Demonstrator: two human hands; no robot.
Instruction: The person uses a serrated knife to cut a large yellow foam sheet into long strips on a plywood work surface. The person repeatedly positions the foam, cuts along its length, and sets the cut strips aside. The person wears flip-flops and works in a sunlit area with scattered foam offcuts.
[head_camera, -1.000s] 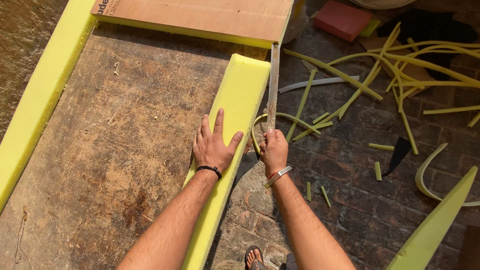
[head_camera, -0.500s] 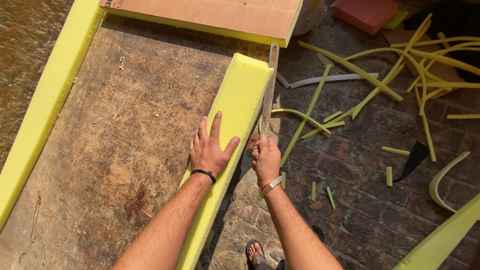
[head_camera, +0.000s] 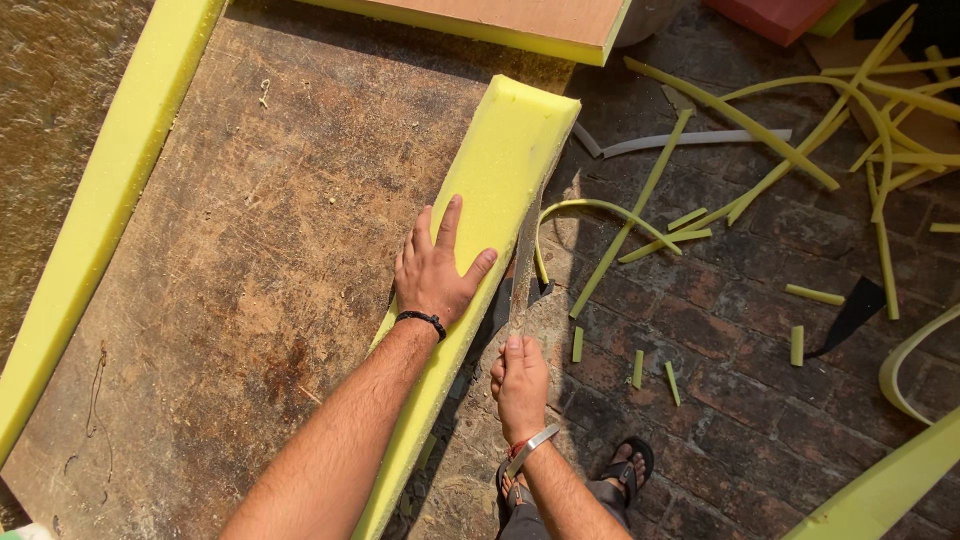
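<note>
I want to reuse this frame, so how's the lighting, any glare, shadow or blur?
Head view: hard sunlight, sharp overall; the yellow foam strip under the left hand looks nearly washed out; dark shadow falls beside it near the right hand gripping the long knife blade.

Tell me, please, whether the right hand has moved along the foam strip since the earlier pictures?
Yes. The right hand, gripping the long blade, has drawn back toward the person; it now sits nearer than the left hand pressing the yellow foam strip.
</note>
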